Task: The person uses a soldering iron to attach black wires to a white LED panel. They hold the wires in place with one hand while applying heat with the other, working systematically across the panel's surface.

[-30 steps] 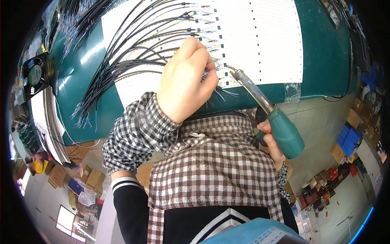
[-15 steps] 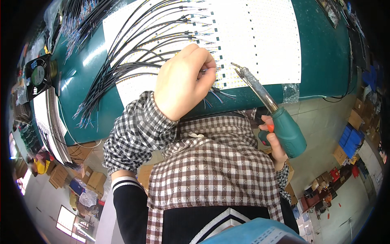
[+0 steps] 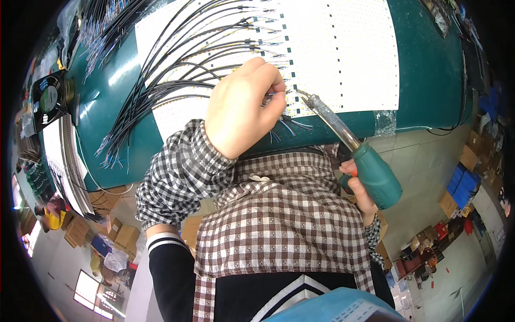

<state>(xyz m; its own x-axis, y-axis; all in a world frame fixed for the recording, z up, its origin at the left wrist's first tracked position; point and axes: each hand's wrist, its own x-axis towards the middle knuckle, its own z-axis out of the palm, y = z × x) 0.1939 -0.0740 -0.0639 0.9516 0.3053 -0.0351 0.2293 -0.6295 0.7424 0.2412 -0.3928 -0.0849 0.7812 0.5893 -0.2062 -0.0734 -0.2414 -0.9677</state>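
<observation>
My left hand (image 3: 244,104) is closed in a pinch over the near edge of the white circuit board sheet (image 3: 367,64). Between thumb and forefinger is the thin end of a cable, mostly hidden by my fingers. Black cables (image 3: 179,51) fan leftward over the sheet, their bared coloured wires lying along a column of dark pads. My right hand (image 3: 365,196) grips the green handle of a soldering gun (image 3: 378,180). Its metal tip points up and left, at the pads just right of my left fingertips; whether it touches cannot be made out.
Beneath the sheet is a green-topped table (image 3: 429,64). A black fan (image 3: 51,96) stands at its left edge, near a stack of white strips (image 3: 64,161). Another cable bundle (image 3: 110,27) lies far left. Cardboard boxes (image 3: 126,239) and blue bins (image 3: 461,182) sit beyond the table.
The soldering gun has moved slightly left and its tip is now closer to my left fingertips. My left hand has stayed almost still.
</observation>
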